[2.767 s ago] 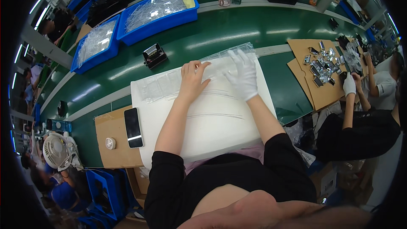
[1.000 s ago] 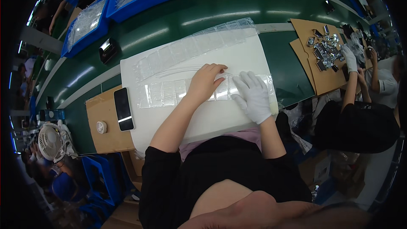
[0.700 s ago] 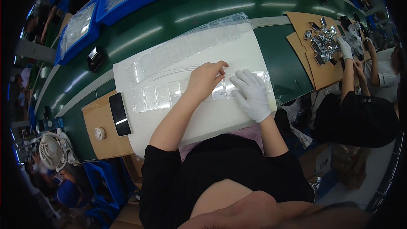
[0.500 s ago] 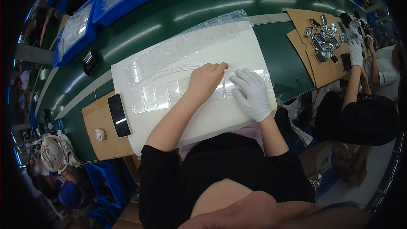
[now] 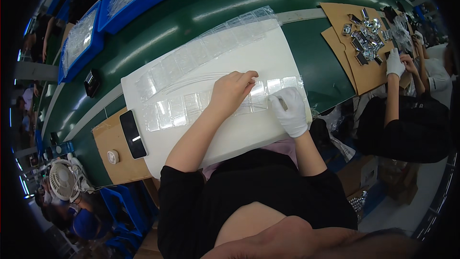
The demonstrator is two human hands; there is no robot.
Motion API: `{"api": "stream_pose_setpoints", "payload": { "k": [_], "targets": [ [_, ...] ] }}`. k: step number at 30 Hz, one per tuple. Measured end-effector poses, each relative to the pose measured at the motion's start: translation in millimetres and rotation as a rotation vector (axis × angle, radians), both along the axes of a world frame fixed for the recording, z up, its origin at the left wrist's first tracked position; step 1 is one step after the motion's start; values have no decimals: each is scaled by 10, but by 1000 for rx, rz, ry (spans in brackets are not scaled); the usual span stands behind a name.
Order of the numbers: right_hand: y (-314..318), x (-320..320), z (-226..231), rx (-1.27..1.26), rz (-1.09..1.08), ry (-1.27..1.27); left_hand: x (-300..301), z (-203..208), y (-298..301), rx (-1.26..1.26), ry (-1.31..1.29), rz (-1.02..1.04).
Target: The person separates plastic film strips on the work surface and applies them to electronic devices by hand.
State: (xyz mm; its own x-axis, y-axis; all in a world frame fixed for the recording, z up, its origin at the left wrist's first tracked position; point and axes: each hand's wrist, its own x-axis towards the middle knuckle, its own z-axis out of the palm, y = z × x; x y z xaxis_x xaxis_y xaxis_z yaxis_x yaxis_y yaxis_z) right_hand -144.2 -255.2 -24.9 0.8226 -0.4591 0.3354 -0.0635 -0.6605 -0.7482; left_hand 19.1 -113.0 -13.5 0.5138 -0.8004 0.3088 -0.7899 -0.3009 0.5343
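My bare left hand point(image 5: 232, 92) hovers over the middle of a row of clear square plastic film pieces point(image 5: 173, 112), its fingertips pinched together. Whatever they hold is too small to make out. My right hand point(image 5: 290, 112), in a white glove, is at the right part of that row with thumb and fingers curled in. What lies in its grip is hidden. A second clear film strip point(image 5: 206, 47) lies farther back on the white padded sheet point(image 5: 211, 145). Thin clear strands point(image 5: 189, 80) lie between the two rows, running toward my left hand.
At the far left stand blue bins point(image 5: 102, 25) of clear strips. A phone point(image 5: 132, 134) and a small white roll point(image 5: 113, 157) lie left of the sheet. To the right, shiny metallic parts point(image 5: 368, 39) cover cardboard point(image 5: 352, 69), beside a co-worker's gloved hand point(image 5: 395, 63).
My right hand has drawn slightly back, its spread fingers now curled in, uncovering more of the film squares. My left hand stays nearly in place. The co-worker's gloved hand has shifted nearer the co-worker.
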Motion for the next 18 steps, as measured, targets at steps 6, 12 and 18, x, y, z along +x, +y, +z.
{"api": "stream_pose_setpoints", "payload": {
  "k": [6, 12, 18],
  "targets": [
    [7, 11, 30, -15, -24, 39, -3, 32, -95, 37, 93, 71],
    [-13, 5, 28, -50, -9, 50, 12, 87, -111, 47, 187, 7],
    [0, -1, 11, -43, -14, 61, -33, 3, -128, 21, -25, 29]
  ]
}}
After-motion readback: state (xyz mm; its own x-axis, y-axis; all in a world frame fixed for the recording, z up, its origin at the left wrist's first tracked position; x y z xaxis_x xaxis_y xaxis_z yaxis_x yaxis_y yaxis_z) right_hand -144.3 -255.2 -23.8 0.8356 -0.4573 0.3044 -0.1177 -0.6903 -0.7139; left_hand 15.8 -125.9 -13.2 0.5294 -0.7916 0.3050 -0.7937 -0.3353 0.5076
